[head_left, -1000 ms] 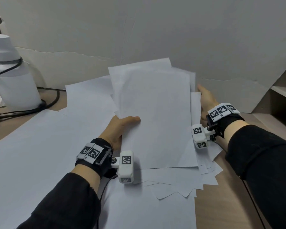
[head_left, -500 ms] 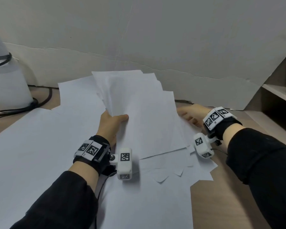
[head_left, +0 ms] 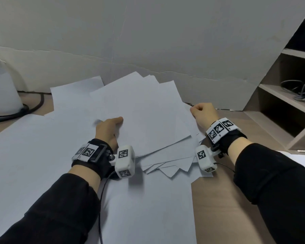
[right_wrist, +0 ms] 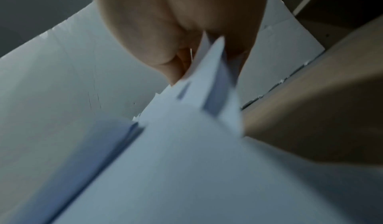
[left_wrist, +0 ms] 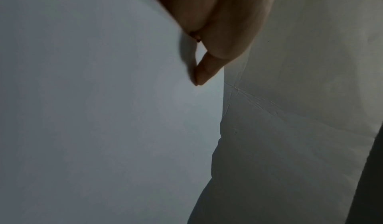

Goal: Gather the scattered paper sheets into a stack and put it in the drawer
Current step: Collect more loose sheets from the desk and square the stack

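Several fanned sheets (head_left: 144,110) sit between the left hand (head_left: 109,129) and right hand (head_left: 203,112), each pinching an opposite edge, likely to square them.

Paper sheets (head_left: 144,117) lie fanned on the bench (head_left: 218,199) between the left hand (head_left: 107,129) and the right hand (head_left: 203,114), atop larger sheets (head_left: 33,155). A shelf unit (head_left: 289,103) stands to the right, a container (head_left: 2,88) far left, a board (head_left: 148,41) behind.

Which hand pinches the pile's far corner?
The right hand: its curled fingers pinch the far right corner of the pile. The left hand grips the left edge instead, thumb flat on top.
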{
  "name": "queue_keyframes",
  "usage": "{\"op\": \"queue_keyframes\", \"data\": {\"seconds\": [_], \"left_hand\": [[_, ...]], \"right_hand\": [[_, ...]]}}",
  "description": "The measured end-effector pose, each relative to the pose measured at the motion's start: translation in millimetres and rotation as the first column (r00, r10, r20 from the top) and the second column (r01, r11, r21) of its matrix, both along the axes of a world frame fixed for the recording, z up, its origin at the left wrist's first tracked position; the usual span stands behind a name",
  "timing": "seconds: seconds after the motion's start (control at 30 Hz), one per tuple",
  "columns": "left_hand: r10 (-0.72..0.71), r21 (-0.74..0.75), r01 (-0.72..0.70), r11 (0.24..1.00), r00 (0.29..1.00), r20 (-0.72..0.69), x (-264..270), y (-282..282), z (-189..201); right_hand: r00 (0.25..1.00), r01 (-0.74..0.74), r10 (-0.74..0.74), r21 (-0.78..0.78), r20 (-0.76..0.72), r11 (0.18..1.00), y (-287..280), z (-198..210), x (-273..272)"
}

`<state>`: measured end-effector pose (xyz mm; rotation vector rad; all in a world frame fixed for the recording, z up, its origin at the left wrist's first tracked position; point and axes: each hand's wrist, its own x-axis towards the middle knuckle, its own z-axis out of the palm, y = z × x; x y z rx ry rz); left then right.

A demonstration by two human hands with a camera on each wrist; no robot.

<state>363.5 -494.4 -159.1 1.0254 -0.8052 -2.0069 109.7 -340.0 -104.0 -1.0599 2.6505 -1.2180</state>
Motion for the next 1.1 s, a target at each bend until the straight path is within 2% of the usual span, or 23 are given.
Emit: {"op": "queue_keyframes", "data": {"seconds": [0.17, 0.23, 0.3, 0.33, 0.37, 0.4, 0.43, 0.53, 0.63, 0.73, 0.83, 0.93, 1.03, 1.1], "left_hand": [[-0.240, 0.064, 0.241, 0.968, 0.970, -0.027, 2, 14, 8], [-0.320, 0.051, 0.318, 0.947, 0.947, 0.024, 2, 20, 11], [-0.330, 0.020, 0.330, 0.944, 0.941, 0.067, -2, 23, 10], [-0.314, 0.005, 0.315, 0.949, 0.945, 0.093, -3, 23, 9], [-0.291, -0.013, 0.294, 0.956, 0.950, 0.116, -4, 23, 8], [-0.272, -0.030, 0.278, 0.960, 0.953, 0.134, -6, 22, 8], [-0.256, -0.041, 0.264, 0.964, 0.956, 0.146, -7, 21, 7], [-0.238, -0.038, 0.247, 0.968, 0.958, 0.162, -8, 19, 7], [-0.146, -0.095, 0.160, 0.982, 0.979, 0.146, -13, 18, 4], [-0.053, -0.196, 0.097, 0.976, 0.974, 0.218, -16, 16, 2], [-0.104, -0.212, 0.163, 0.963, 0.959, 0.263, -17, 13, -2], [-0.156, -0.240, 0.219, 0.946, 0.954, 0.256, -15, 10, -4], [-0.138, -0.321, 0.248, 0.914, 0.934, 0.331, -12, 7, -7], [-0.147, -0.384, 0.296, 0.874, 0.917, 0.372, -10, 11, -4]], "right_hand": [[0.962, 0.203, -0.143, -0.258, 0.232, 0.945, -10, -12, 6], [0.933, 0.172, -0.049, -0.322, 0.356, 0.931, -16, -12, 7], [0.931, 0.087, -0.061, -0.057, 0.360, 0.995, -14, -4, 23], [0.983, 0.046, -0.078, 0.184, 0.167, 0.982, -8, -6, 29], [0.993, 0.079, -0.104, 0.331, 0.059, 0.940, -3, -6, 34], [0.968, 0.086, -0.150, 0.297, 0.201, 0.951, -1, -6, 30], [0.958, 0.058, -0.127, 0.260, 0.258, 0.964, 4, -8, 24], [0.971, 0.142, -0.208, 0.416, 0.119, 0.898, 12, -6, 18], [0.986, 0.110, -0.158, 0.509, 0.052, 0.853, 13, -11, 13], [0.997, -0.019, -0.024, 0.525, 0.076, 0.851, 14, -18, 19], [0.985, -0.156, 0.098, 0.472, 0.144, 0.868, 15, -20, 25], [0.970, -0.220, 0.145, 0.450, 0.196, 0.865, 16, -16, 31], [0.953, -0.219, 0.100, 0.418, 0.287, 0.882, 13, -15, 27], [0.935, -0.152, 0.019, 0.350, 0.355, 0.924, 10, -15, 25]]}}
